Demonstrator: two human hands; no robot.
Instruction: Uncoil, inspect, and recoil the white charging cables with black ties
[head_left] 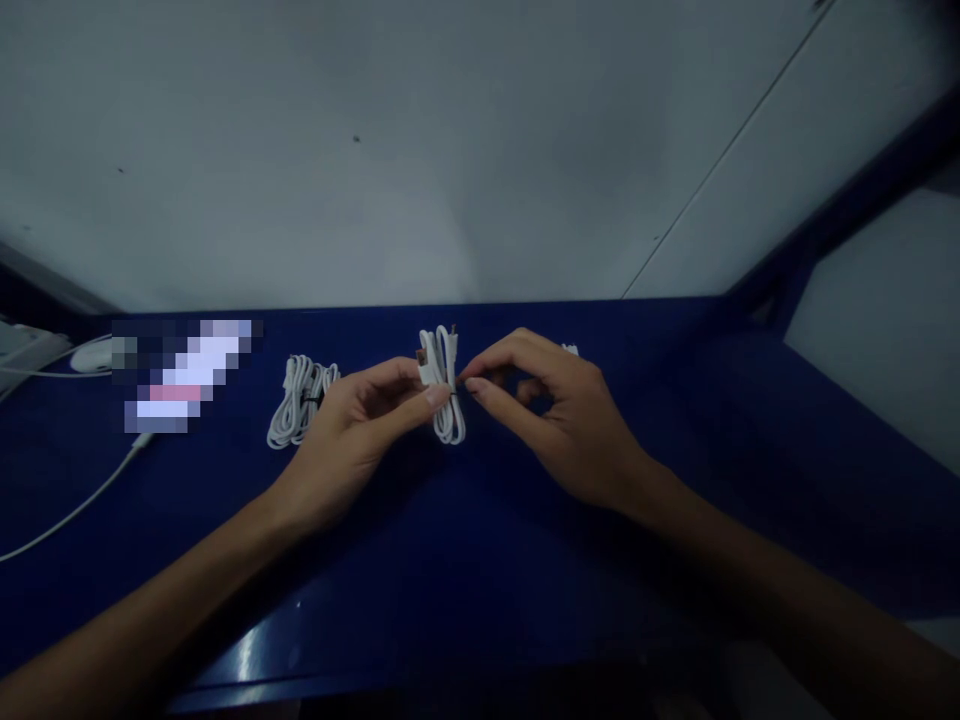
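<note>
A coiled white USB cable stands upright above the blue table, with my left hand closed around its middle. Its metal plug pokes out at the top left of the coil. A thin dark tie crosses the coil beside my left thumb. Just to the right, thumb and index finger of my right hand pinch together at the tie's level; what is between them is too small to make out. Left of my left hand lie bundled white cables with a dark tie, partly hidden behind that hand.
Another white bundle shows slightly behind my right hand. At the left, a lit, pixelated device has a white cord attached. A white rounded object lies near it. A pale wall rises behind the blue table.
</note>
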